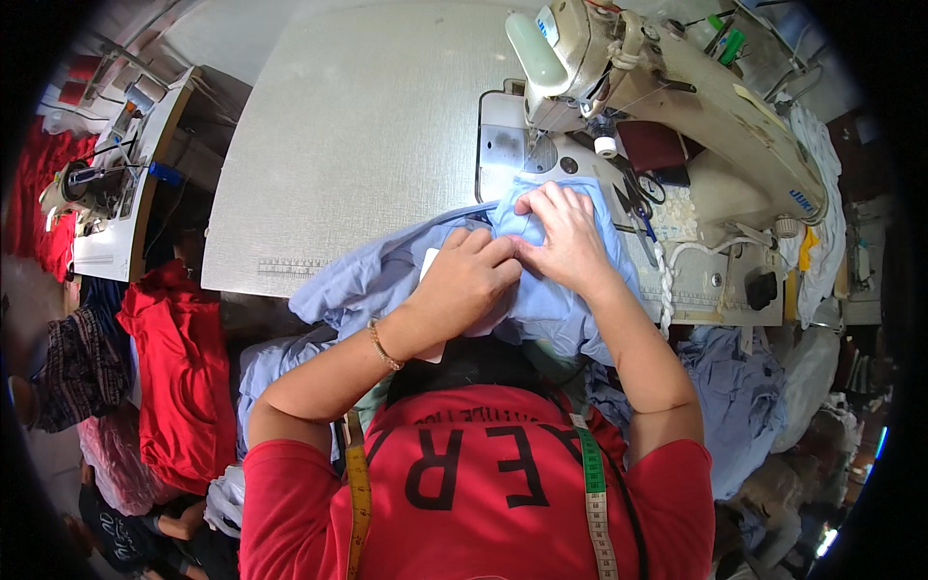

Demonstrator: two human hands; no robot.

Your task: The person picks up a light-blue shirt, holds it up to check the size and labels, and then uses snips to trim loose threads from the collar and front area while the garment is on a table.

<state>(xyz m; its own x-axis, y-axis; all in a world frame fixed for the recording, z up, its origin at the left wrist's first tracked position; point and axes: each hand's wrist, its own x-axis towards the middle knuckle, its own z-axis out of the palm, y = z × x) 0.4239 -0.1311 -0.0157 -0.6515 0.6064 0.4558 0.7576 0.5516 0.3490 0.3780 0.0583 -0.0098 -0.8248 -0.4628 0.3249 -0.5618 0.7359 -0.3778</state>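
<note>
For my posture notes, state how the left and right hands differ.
The left hand has a bracelet at its wrist; the right hand has none. The right hand is nearer the sewing machine ahead; the left hand is farther. Both touch blue cloth.

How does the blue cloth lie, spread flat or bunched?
Mostly bunched: the cloth shows folds around the left hand and right hand.

1. Shirt (435, 546): red, with large black lettering (535, 471) across the front.
2. Left sleeve (285, 498) and right sleeve (677, 493): short, red, plain.
3. Bracelet (384, 345): pale, apparently beaded, on the left wrist (404, 332).
4. Tape measure (594, 498): hanging over both sides of the chest; left strand (359, 503) yellow, right strand green, then whitish, both marked.
5. Cord (623, 507): thin, black, just right of the tape.
</note>
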